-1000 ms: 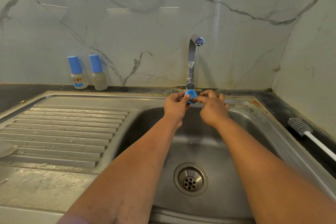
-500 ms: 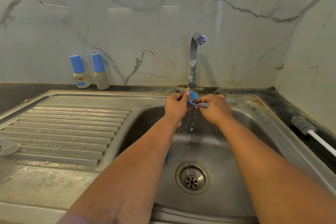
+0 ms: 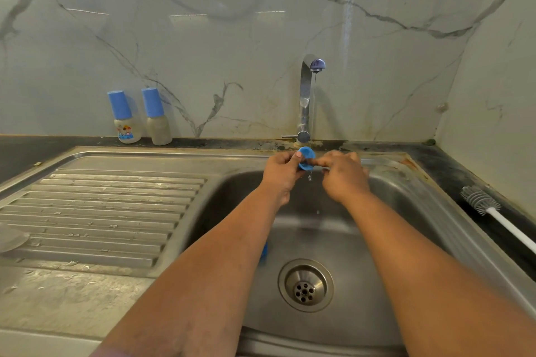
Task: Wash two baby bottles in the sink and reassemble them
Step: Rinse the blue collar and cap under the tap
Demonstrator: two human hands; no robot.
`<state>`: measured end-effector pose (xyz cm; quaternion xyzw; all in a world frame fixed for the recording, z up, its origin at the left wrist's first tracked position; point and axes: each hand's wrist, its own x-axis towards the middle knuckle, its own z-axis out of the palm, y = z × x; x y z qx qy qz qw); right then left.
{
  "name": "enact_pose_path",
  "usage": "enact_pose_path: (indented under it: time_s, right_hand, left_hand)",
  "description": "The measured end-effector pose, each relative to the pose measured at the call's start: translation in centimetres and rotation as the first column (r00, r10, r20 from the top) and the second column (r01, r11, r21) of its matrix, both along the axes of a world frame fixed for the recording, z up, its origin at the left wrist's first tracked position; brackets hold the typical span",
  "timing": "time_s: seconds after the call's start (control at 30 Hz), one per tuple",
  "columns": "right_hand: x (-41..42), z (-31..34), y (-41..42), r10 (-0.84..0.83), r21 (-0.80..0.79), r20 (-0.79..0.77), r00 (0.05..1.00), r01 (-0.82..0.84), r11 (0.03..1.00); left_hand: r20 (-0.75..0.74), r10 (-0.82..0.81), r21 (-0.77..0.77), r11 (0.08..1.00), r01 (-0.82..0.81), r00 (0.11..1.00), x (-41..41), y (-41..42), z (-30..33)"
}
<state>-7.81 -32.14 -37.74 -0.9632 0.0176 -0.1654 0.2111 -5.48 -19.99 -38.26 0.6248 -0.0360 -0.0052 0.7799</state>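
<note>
Blue cap [image 3: 306, 157] under a thin tap [image 3: 308, 95] stream at the sink's [image 3: 406, 182] back edge, left hand [image 3: 282, 172] gripping it, right hand [image 3: 343, 177] fingertips rubbing its rim: rinse step; next likely turn it, then set aside.

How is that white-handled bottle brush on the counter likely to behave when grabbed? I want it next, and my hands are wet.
The bottle brush lies flat beside the sink, so it probably won't tip. Its thin, smooth-looking white handle may slip in wet fingers and could roll a little if nudged. The slim build suggests it is light, and the bristle head likely gives when pressed.
</note>
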Motion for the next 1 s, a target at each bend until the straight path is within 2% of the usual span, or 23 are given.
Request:
enact_pose_path:
  time_s: [0.07, 0.23, 0.33, 0.4, 0.53, 0.6, 0.67, 0.8, 0.87, 0.93, 1.0]
  right_hand:
    - [-0.3, 0.1, 0.1, -0.009, -0.087, 0.024, 1.0, 0.011, 0.996]
    - [-0.2, 0.2, 0.1, -0.012, -0.136, 0.01, 1.0, 0.013, 0.991]
    - [0.6, 0.2, 0.4, 0.092, 0.047, 0.016, 0.996, -0.093, 0.995]
    - [0.8, 0.0, 0.1, 0.102, 0.126, 0.0, 0.995, -0.101, 0.987]
    - [0.1, 0.2, 0.2, -0.017, -0.002, -0.039, 0.999, 0.017, 1.0]
    - [-0.4, 0.5, 0.8, -0.007, -0.058, 0.025, 1.0, 0.009, 0.998]
    - [-0.4, 0.5, 1.1, 0.041, -0.048, 0.029, 0.999, -0.04, 0.998]
    - [0.4, 0.2, 0.3, 0.163, 0.124, -0.002, 0.987, -0.162, 0.979]
    - [0.5, 0.3, -0.1, 0.101, 0.247, 0.075, 0.992, -0.117, 0.962]
    - [0.3, 0.5, -0.4, 0.032, 0.423, 0.116, 0.993, -0.079, 0.902]
    - [0.3, 0.6, -0.6, 0.072, 0.578, 0.106, 0.992, -0.12, 0.807]
  left_hand:
    - [-0.009, 0.002, 0.017, 1.0, -0.002, 1.0, 0.0, -0.3, 0.1]
    - [0.022, 0.07, 0.121, 0.99, -0.072, 0.997, 0.5, -0.4, -0.4]
    - [0.028, 0.133, 0.143, 0.98, -0.136, 0.991, 0.3, -0.5, -0.2]
    - [0.022, 0.139, 0.136, 0.981, -0.141, 0.99, 0.2, -0.4, 0.0]
    - [0.018, 0.1, 0.138, 0.985, -0.101, 0.995, 0.2, -0.8, -0.1]
    - [-0.04, 0.075, 0.09, 0.993, -0.071, 0.996, 0.3, -0.9, 0.0]
    - [-0.113, 0.019, 0.017, 1.0, -0.017, 0.993, 0.3, -0.5, 0.1]
    - [-0.208, -0.043, -0.018, 0.999, 0.04, 0.977, 0.2, 0.2, -0.4]
    - [-0.239, -0.013, -0.023, 1.0, 0.007, 0.971, -0.1, -0.2, -0.5]
    - [-0.251, -0.001, -0.033, 0.999, -0.008, 0.968, -0.2, -0.6, -0.5]
    - [-0.251, -0.019, -0.077, 0.997, 0.0, 0.968, -0.3, -0.8, -0.2]
